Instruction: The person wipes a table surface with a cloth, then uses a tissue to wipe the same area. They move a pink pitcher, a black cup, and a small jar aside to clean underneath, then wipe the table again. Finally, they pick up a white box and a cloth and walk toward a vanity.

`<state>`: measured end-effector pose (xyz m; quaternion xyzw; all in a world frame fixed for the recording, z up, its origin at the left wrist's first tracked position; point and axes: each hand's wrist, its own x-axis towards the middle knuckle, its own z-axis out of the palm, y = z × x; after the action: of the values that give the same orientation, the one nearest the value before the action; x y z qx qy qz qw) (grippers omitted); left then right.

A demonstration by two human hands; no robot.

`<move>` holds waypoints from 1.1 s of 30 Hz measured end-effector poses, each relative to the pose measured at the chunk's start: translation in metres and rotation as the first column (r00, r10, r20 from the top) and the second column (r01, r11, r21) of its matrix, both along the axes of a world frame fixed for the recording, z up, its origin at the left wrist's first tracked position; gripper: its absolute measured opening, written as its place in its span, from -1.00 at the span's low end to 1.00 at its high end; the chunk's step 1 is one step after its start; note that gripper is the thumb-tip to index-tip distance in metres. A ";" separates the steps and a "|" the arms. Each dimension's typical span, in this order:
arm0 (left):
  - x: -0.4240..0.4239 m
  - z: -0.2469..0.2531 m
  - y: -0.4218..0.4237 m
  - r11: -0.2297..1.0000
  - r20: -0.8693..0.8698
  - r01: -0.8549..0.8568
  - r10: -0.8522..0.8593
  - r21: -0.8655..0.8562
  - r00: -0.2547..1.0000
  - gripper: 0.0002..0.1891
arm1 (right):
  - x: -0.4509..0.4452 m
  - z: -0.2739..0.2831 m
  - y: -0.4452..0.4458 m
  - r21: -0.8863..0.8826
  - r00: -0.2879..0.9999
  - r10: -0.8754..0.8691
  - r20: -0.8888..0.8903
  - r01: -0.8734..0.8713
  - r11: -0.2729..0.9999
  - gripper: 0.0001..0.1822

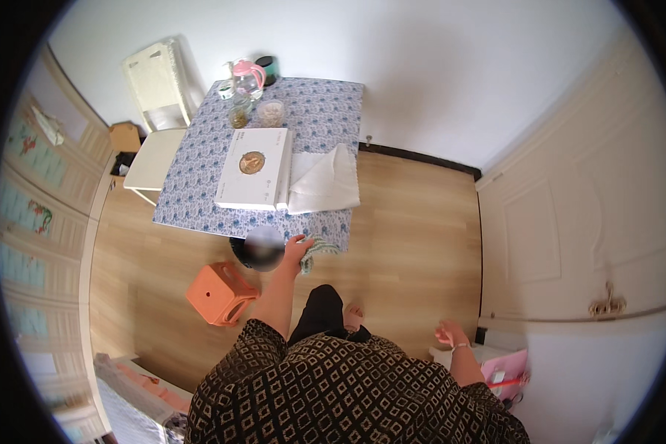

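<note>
My left hand (295, 255) grips a bunched green-and-white cloth (317, 248) just off the near edge of the table. Blue floral cloth covers that table (327, 119). On it lies a large white box (250, 186) with a round picture and writing on its lid. A folded white cloth with a scalloped edge (327, 186) touches the box's right side and reaches the table's right edge. My right hand (450, 334) hangs low at my right side, its fingers loosely bent and nothing visible in them. Near it is a pink flat item (504, 366) on a white surface.
An orange plastic stool (216, 294) stands left of my left arm, near a partly blurred black bin (238, 252). Behind the box stand a pink-lidded pitcher (248, 80), a tub (271, 113) and jars. A cream chair (155, 155) adjoins the table; a door (555, 233) is right.
</note>
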<state>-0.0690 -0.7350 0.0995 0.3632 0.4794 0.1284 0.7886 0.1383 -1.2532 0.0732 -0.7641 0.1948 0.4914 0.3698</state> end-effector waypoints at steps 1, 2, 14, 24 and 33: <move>0.006 -0.003 0.006 0.998 0.015 -0.057 0.057 -0.012 0.998 -0.45 | 0.023 0.025 0.044 0.003 0.997 0.070 0.032 -0.071 0.998 -0.82; 0.019 -0.010 0.011 0.995 0.047 -0.097 0.098 -0.030 0.994 -0.42 | 0.053 0.023 0.070 0.029 0.986 0.152 0.067 -0.154 0.988 -0.81; 0.057 -0.104 0.107 0.865 0.255 -0.322 0.435 -0.384 0.864 -0.74 | 0.123 0.054 0.525 0.259 0.626 0.759 0.181 -0.774 0.577 -0.65; 0.071 -0.065 0.106 0.672 0.152 -0.434 0.628 -0.600 0.763 -0.80 | 0.115 0.043 0.753 0.276 0.532 0.777 0.337 -0.845 0.458 -0.25; 0.092 -0.036 0.108 0.399 0.102 -0.617 0.883 -0.679 0.458 -0.79 | 0.114 0.005 0.837 0.204 0.360 0.856 0.370 -0.931 0.304 -0.35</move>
<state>0.0230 -0.6267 0.0632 -0.1887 0.4097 0.4166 0.7893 0.2523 -0.4159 0.0780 -0.6966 -0.4004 0.5644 0.1894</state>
